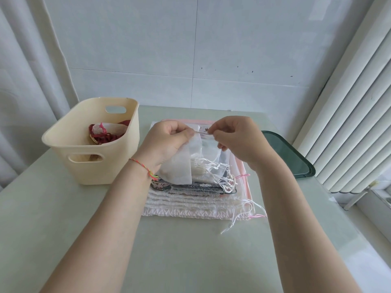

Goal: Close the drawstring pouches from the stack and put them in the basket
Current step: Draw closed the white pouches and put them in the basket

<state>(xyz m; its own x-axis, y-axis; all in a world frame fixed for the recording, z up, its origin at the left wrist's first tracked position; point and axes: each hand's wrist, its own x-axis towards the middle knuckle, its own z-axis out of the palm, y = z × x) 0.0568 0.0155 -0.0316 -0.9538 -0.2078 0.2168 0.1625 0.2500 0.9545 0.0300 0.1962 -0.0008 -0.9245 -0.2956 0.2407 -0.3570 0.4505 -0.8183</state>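
Observation:
A sheer white drawstring pouch (186, 163) hangs above the stack of pouches (190, 201) in the middle of the table. My left hand (167, 142) grips the pouch's top left edge. My right hand (237, 140) pinches the pouch's top edge or its string just to the right; a thin line runs taut between the two hands. The cream plastic basket (69, 144) stands at the left and holds a dark red pouch and a white pouch with a pink string (105, 130).
A dark green tray (296, 159) lies at the right of the stack, near the table's right edge. White curtains hang at the left and pleated blinds at the right. Loose white and pink strings trail from the stack's right side.

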